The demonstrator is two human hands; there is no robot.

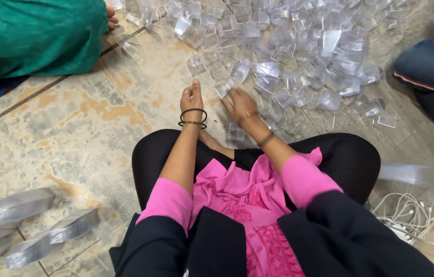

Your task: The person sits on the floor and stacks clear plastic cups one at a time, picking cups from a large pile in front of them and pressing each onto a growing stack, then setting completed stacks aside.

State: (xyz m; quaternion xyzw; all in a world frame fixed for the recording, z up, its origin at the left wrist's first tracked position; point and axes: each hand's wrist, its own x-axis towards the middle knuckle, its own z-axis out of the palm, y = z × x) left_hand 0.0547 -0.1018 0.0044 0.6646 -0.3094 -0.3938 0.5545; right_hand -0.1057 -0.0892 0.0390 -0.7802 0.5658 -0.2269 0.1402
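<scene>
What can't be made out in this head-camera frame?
- Right hand: motion-blurred, so whether its fingers grip a clear plastic cup is unclear.
- Left hand: seen from the back; its own knuckles hide the fingers' contents.
- Pile of clear plastic cups: cut off by the top edge, and overlapping transparency blurs single cups.
- Stacked cup sleeves: cut by the left edge.
- Person in green: mostly out of frame.

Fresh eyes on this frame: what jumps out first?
The big heap of clear plastic cups spread over the tiled floor ahead of the seated person. Next, the bright pink top at centre, with the right hand blurred at the heap's near edge and the left hand beside it.
</scene>
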